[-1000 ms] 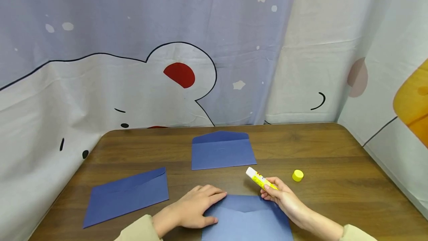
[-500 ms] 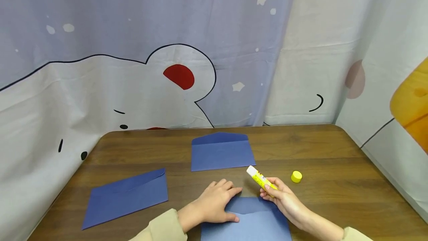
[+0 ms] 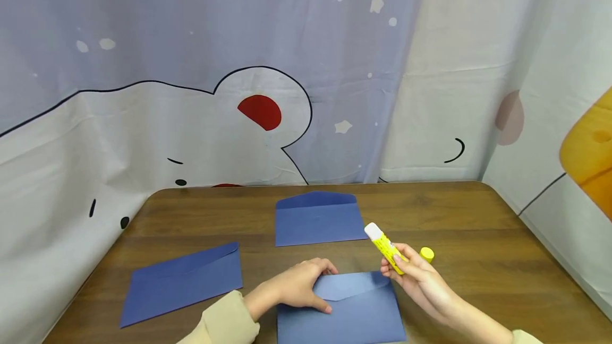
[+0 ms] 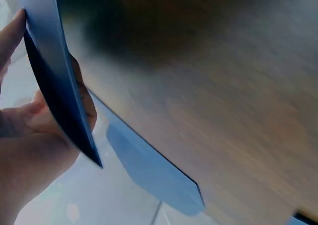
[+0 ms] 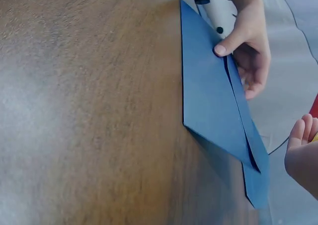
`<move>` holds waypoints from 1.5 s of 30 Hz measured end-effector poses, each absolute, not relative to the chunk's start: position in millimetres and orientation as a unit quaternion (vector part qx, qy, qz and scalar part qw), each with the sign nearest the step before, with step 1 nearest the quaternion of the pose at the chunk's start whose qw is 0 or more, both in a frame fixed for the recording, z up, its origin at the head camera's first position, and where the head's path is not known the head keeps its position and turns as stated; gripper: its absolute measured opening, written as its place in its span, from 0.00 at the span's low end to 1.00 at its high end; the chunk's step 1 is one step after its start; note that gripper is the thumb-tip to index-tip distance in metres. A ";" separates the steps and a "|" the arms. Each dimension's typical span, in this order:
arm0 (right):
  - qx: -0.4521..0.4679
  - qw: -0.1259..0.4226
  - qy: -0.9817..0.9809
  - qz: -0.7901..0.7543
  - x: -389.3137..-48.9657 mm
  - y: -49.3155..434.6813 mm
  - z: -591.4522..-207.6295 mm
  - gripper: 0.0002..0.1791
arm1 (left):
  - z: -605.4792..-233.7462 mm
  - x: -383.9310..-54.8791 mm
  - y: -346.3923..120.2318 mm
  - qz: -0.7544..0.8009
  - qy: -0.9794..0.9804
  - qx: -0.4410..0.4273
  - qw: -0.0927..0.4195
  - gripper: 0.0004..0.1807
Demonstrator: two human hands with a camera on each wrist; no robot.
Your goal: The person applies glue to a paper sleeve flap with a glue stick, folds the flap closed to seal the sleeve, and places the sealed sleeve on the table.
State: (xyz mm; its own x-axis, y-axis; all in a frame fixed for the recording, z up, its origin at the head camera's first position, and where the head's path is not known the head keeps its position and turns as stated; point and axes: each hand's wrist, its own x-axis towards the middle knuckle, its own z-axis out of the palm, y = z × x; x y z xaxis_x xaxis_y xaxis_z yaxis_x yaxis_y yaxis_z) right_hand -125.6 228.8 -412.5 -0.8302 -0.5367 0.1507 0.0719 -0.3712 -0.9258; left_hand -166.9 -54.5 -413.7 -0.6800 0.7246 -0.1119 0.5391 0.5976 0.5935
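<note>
Holding an uncapped yellow glue stick (image 3: pixel 385 248) in curled fingers (image 3: pixel 408 252) of the right hand (image 3: pixel 425 283), near the upper right corner of the folded-over near envelope (image 3: pixel 344 320); pinching that blue envelope's left side in the left hand (image 3: pixel 298 283), with thumb in front; on the surface (image 3: pixel 478 248), with a yellow cap (image 3: pixel 427 254), left envelope (image 3: pixel 181 285) and open-flapped far envelope (image 3: pixel 319 226) beyond

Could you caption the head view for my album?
Left hand pinches the nearest envelope; right hand holds an uncapped glue stick.
</note>
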 end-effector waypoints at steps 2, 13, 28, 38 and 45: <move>-0.232 0.192 0.516 -0.802 -123.6 231.0 -409.2 0.17 | -412.1 -169.9 -62.3 0.291 0.867 0.357 0.190 0.35; -0.273 0.222 0.455 -0.818 -115.9 239.8 -411.6 0.22 | -386.0 -179.5 -143.1 0.290 0.882 0.344 0.140 0.37; -0.301 0.245 0.410 -0.826 -112.3 248.8 -422.8 0.24 | -378.6 -203.6 -280.8 0.218 0.936 0.248 0.120 0.39; -0.303 0.256 0.398 -0.827 -115.3 244.6 -422.6 0.24 | -401.4 -209.1 -321.7 0.228 0.931 0.246 0.147 0.41; -0.305 0.256 0.396 -0.828 -117.6 243.5 -421.8 0.25 | -415.3 -211.7 -326.4 0.227 0.931 0.265 0.104 0.39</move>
State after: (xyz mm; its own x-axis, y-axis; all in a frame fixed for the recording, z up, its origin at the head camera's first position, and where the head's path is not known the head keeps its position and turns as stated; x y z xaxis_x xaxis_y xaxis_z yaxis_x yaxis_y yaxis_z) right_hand -117.6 243.5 -421.8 -0.6831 -0.6652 0.3016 0.1830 -0.5557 -0.8110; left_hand -211.7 -326.4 -415.3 -0.8379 0.5408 -0.0739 0.4462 0.7567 0.4777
